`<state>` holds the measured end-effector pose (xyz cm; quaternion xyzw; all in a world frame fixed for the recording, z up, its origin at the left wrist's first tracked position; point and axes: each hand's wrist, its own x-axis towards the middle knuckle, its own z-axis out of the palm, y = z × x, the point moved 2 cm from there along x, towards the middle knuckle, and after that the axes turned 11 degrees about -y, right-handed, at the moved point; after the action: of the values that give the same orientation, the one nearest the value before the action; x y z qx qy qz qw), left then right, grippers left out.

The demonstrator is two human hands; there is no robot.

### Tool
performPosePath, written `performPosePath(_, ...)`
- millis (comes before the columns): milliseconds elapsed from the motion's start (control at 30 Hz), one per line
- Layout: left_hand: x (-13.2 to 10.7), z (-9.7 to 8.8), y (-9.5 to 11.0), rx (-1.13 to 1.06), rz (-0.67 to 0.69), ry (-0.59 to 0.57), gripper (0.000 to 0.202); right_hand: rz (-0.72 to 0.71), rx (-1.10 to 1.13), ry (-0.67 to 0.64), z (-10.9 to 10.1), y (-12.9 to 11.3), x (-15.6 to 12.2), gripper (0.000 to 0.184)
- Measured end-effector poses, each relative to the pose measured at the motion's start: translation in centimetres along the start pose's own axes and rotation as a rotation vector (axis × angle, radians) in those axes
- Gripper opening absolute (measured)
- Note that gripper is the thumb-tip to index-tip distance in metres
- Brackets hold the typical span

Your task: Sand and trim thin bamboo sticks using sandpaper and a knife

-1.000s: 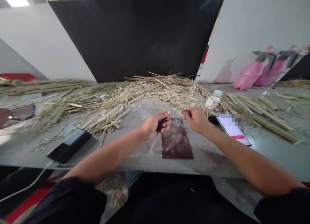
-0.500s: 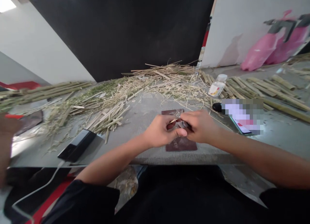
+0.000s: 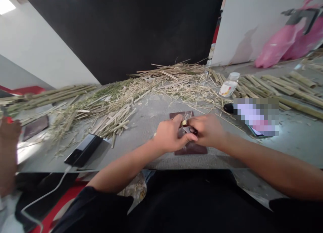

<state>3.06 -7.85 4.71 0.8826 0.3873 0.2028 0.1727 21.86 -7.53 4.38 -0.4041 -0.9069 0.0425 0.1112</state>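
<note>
Over a dark brown board (image 3: 193, 149) on the grey table, my two hands come together. My left hand (image 3: 168, 134) is closed around a short, pale yellow-green piece of bamboo (image 3: 184, 123), most of it hidden by the fingers. Wrapped in the fingers of my right hand (image 3: 210, 130) is a small knife (image 3: 186, 129); its grey blade lies against the bamboo and its dark handle shows only in part. The left thumb reaches under the blade toward the right hand. Pale shavings lie on the board.
Bamboo shavings and split strips (image 3: 113, 123) spread behind. To the right are a clear bottle (image 3: 230, 85), a lit phone (image 3: 257, 123), bamboo pieces (image 3: 297, 103) and pink spray bottles (image 3: 280, 46). A cabled power bank (image 3: 83, 150) lies left, near another person's hand (image 3: 10, 130).
The bamboo piece now shows more of its yellow rim between my hands, and my left fingers have shifted slightly. At far left, the other person's hand has come further into view.
</note>
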Motion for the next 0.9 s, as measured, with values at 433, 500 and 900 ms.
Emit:
performPosePath(433,0.1,1.6,-0.5,0.25,-0.047,0.056,0.077,0.092,0.016,0.029,0.6,-0.5,0.0,0.015)
performPosePath(500,0.2,1.7,-0.5,0.287,-0.057,0.062,0.079,0.111,0.018,0.015,0.7,-0.5,0.0,0.016)
performPosePath(900,0.8,2.0,-1.2,0.366,-0.194,0.048,0.087,0.34,0.026,-0.049,-0.1,-1.4,0.6,0.012)
